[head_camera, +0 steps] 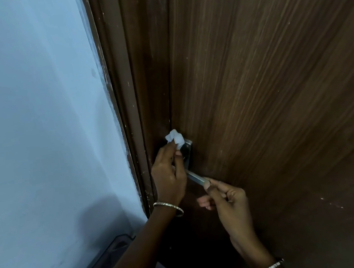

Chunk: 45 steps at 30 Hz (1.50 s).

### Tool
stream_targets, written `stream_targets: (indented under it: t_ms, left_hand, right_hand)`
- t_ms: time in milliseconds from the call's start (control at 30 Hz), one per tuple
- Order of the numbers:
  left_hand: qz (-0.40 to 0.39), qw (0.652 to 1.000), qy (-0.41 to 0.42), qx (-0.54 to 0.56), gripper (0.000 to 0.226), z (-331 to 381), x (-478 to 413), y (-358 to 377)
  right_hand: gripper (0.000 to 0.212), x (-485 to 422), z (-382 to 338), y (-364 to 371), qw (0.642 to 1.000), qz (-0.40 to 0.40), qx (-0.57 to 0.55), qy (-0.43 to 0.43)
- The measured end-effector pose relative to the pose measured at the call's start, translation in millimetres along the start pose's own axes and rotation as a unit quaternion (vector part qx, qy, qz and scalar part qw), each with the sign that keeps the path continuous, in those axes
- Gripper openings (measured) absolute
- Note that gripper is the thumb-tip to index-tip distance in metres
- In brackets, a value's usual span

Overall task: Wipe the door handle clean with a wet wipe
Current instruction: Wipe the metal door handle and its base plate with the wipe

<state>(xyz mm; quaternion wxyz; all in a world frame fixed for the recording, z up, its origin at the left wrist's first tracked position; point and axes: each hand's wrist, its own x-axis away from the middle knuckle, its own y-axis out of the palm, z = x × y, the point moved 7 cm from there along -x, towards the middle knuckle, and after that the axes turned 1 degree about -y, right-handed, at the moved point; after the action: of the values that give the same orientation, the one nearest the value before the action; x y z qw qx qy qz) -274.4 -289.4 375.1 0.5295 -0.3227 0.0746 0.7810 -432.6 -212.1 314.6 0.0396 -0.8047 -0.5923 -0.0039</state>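
Observation:
A metal lever door handle (196, 177) with a silver backplate (187, 152) sits on the dark wooden door (265, 78). My left hand (169, 175) holds a crumpled white wet wipe (175, 139) and presses it against the top of the backplate. My right hand (226, 201) pinches the free end of the lever between thumb and fingers. My left hand hides the base of the lever.
The brown door frame (129, 84) runs along the door's left edge, with a pale blue wall (37, 128) beside it. A dark plastic bin (110, 253) stands low at the left, under my left forearm.

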Motion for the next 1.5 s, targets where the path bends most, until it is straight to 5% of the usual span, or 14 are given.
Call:
stream_targets:
  t_ms: [233,367,433,533,667,833,1267,1500]
  left_hand:
    - [0.0,0.985,-0.153,0.077,0.034,-42.0,28.5,8.7]
    - [0.046,0.943,-0.298,0.138,0.04,-59.1,39.5,13.6]
    - [0.07,0.899,-0.396,0.175,0.036,-69.6,45.0,18.6]
    - [0.054,0.776,-0.55,0.304,0.033,-83.6,58.0,34.9]
    - [0.031,0.645,-0.623,0.441,0.028,-79.8,62.6,42.0]
    - [0.043,0.644,-0.622,0.442,0.021,-65.4,55.2,32.2]
    - [0.0,0.707,-0.575,0.411,0.013,-68.9,55.4,4.7]
    - [-0.043,0.695,-0.573,0.433,0.013,-58.1,45.9,17.2]
  right_hand:
    - [0.022,2.9,-0.5,0.3,1.0,-0.002,0.002,0.004]
    - [0.024,5.1,-2.8,2.0,1.0,0.001,0.004,-0.003]
    - [0.025,7.0,-4.2,2.1,1.0,0.002,0.001,-0.004]
    - [0.027,9.3,-5.6,1.8,1.0,-0.001,0.009,-0.005]
    - [0.029,10.3,-4.0,1.6,1.0,-0.002,0.006,-0.003]
    - [0.027,10.7,-0.4,1.2,1.0,0.0,0.002,-0.003]
    - [0.026,9.6,-0.9,-0.6,1.0,-0.007,0.0,-0.013]
    - [0.028,6.5,0.6,-1.2,1.0,-0.005,0.011,-0.014]
